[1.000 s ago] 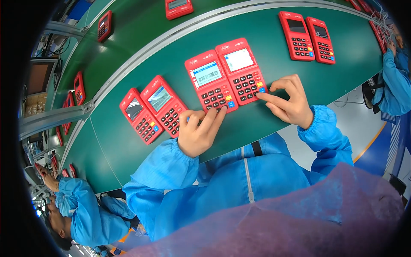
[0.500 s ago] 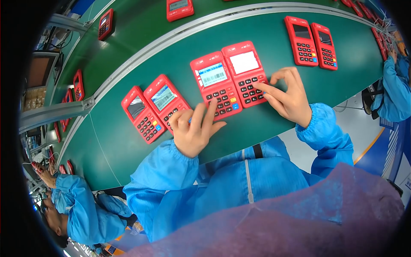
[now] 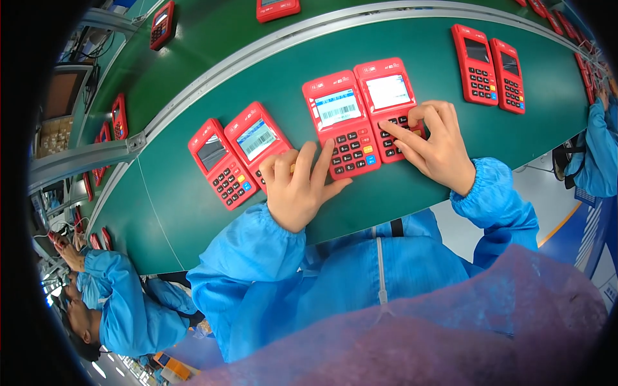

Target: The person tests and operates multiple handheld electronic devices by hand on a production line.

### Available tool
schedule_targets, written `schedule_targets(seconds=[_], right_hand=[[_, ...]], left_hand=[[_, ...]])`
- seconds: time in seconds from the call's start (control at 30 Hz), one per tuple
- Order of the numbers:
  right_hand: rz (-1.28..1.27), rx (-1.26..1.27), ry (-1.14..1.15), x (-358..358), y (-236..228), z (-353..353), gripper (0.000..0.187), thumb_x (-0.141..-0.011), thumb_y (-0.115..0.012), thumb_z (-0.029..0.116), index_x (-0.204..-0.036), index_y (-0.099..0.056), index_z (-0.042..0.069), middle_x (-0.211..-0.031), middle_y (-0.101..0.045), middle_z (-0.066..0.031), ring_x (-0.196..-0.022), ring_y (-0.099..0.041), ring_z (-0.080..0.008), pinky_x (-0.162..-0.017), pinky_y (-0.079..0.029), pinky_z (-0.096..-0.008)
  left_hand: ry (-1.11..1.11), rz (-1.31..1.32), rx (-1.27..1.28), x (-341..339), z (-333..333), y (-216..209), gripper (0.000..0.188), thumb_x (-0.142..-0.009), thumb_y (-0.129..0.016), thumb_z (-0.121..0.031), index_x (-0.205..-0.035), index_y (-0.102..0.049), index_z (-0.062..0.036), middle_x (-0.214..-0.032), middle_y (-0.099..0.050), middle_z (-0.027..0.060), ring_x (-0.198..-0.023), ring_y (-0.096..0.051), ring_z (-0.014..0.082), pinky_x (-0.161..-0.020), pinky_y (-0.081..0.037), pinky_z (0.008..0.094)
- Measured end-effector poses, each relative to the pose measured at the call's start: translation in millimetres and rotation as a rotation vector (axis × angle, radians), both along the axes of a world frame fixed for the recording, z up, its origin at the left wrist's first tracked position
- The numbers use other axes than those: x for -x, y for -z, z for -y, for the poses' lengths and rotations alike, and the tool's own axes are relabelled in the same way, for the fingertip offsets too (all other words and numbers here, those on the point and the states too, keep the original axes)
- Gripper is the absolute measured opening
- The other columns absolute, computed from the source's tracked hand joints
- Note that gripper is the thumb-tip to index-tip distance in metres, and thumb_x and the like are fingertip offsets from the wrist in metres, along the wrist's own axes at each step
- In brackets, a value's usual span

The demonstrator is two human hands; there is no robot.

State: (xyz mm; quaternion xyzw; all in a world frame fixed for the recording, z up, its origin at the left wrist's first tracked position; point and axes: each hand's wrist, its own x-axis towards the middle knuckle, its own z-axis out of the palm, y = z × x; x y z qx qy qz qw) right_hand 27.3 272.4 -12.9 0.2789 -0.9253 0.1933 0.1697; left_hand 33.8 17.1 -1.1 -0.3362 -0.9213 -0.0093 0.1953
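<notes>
Two red card payment terminals lie side by side in front of me. The left terminal (image 3: 339, 106) has a lit screen with a barcode. On the right terminal (image 3: 386, 91) the screen is bright white with faint lines. My left hand (image 3: 295, 186) has its fingers spread, the index fingertip at the left terminal's upper left keys. My right hand (image 3: 441, 145) reaches over the right terminal's keypad, index finger stretched across its upper left keys and the other fingers bent. Neither hand holds anything. Whether the fingertips press is hard to tell. Another barcode-screen terminal (image 3: 255, 136) is partly covered by my left hand.
A dark-screen terminal (image 3: 215, 157) lies at left, and a pair of terminals (image 3: 476, 67) at far right, on the green table (image 3: 425, 193). Beyond a metal rail (image 3: 257, 48), more terminals rest on a green surface. Co-workers in blue sleeves (image 3: 122, 289) sit at both sides.
The view has shifted, so the terminals appear farther right. My right index finger has moved left across the keypad. Faint lines now show on the right terminal's previously blank white screen.
</notes>
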Motion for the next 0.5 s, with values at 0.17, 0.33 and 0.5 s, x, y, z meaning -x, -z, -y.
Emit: schedule_targets(seconds=[0.17, 0.33, 0.5], right_hand=[[-0.014, 0.023, -0.015, 3.1, -2.9, -1.8, 0.035, -0.074, -0.068, 0.017, -0.109, -0.063, 0.014, -0.093, -0.048, -0.0063, -0.093, -0.046, -0.0234, -0.079, -0.039, -0.0376], [-0.015, 0.121, 0.053, -11.7, -10.4, -20.9, 0.034, -0.076, -0.066, 0.013, -0.11, -0.064, 0.015, -0.094, -0.049, -0.0067, -0.092, -0.046, -0.0242, -0.08, -0.04, -0.0374], [-0.026, 0.11, 0.002, -21.4, -1.9, -24.6, 0.031, -0.075, -0.067, 0.014, -0.106, -0.065, 0.014, -0.093, -0.049, -0.0061, -0.091, -0.046, -0.0229, -0.079, -0.04, -0.0373]], left_hand=[[0.007, 0.035, -0.022, 0.0, -1.9, -2.5, 0.055, -0.068, -0.071, -0.044, -0.111, -0.062, -0.0115, -0.106, -0.049, 0.0036, -0.089, -0.045, 0.0185, -0.083, -0.035, 0.0385], [0.117, -0.04, -0.079, -1.1, -5.2, 0.3, 0.046, -0.071, -0.071, -0.036, -0.111, -0.063, -0.0143, -0.105, -0.049, 0.0014, -0.089, -0.044, 0.0165, -0.084, -0.035, 0.0356], [0.229, -0.015, -0.074, 1.6, -5.9, -1.0, 0.041, -0.07, -0.073, -0.027, -0.108, -0.064, -0.0157, -0.103, -0.051, -0.0006, -0.086, -0.043, 0.0169, -0.082, -0.035, 0.0355]])
